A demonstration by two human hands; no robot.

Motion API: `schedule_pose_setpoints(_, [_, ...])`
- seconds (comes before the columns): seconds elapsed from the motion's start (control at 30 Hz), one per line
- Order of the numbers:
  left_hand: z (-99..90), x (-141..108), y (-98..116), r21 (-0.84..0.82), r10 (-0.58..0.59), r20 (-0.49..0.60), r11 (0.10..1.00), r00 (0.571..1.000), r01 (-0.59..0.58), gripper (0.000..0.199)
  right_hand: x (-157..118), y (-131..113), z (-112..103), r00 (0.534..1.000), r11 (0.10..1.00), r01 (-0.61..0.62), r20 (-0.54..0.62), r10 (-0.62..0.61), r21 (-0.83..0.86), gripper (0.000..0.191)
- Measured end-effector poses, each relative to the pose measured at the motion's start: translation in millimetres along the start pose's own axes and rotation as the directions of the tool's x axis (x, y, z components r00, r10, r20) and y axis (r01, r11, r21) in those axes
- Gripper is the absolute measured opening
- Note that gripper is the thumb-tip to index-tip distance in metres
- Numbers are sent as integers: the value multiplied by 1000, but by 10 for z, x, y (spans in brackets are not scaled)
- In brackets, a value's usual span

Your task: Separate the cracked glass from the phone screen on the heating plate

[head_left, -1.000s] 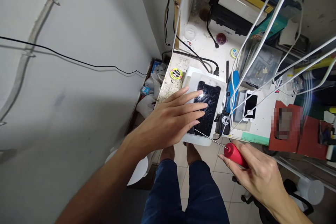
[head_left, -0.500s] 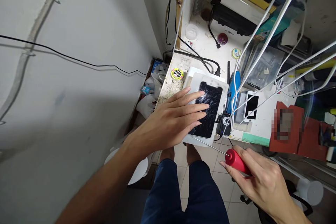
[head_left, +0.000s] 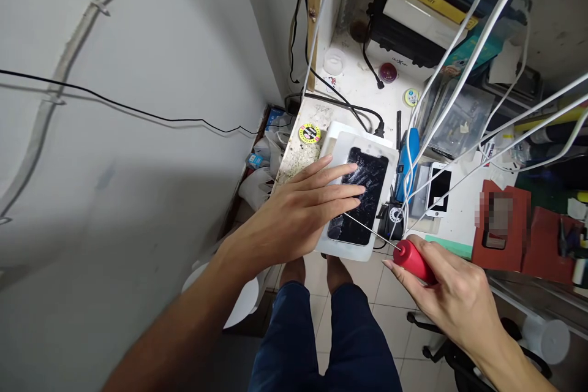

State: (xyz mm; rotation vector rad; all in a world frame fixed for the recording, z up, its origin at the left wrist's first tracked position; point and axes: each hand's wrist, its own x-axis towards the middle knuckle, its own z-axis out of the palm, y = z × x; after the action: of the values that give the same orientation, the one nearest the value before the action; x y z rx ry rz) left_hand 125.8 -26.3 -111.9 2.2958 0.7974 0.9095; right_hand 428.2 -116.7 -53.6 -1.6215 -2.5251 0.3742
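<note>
A dark phone screen (head_left: 371, 196) with whitish smears and cracked-looking marks lies on a pale, flat plate (head_left: 346, 251) at the bench edge. Over its left side rests my left hand (head_left: 298, 208), fingers stretched out and spread, fingertips on the glass. My right hand (head_left: 454, 282), below and right of the screen, is wrapped round a red-handled tool (head_left: 416, 262) with a long, thin metal shaft. The shaft crosses the screen's lower part, and its tip is by my left hand's fingers. Whether the tip touches the glass I cannot tell.
White cables (head_left: 452, 98) hang across the right side. A blue tool (head_left: 407, 162) and a white phone (head_left: 440, 188) lie right of the plate. Red mats (head_left: 501, 226) are further right. A yellow-rimmed round tin (head_left: 309, 133) sits at left, and a wall (head_left: 138, 196) rises beside the bench.
The tool's shaft has swung up from the screen's lower edge onto the glass near my left fingers. My right hand has shifted slightly up and left. My left hand stays spread on the screen.
</note>
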Motion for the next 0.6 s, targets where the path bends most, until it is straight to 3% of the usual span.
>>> schedule_pose_setpoints(0.6, [-8, 23, 3, 11, 27, -17, 1000, 999, -27, 52, -57, 23, -72, 999, 999, 13, 32, -14, 31, 37])
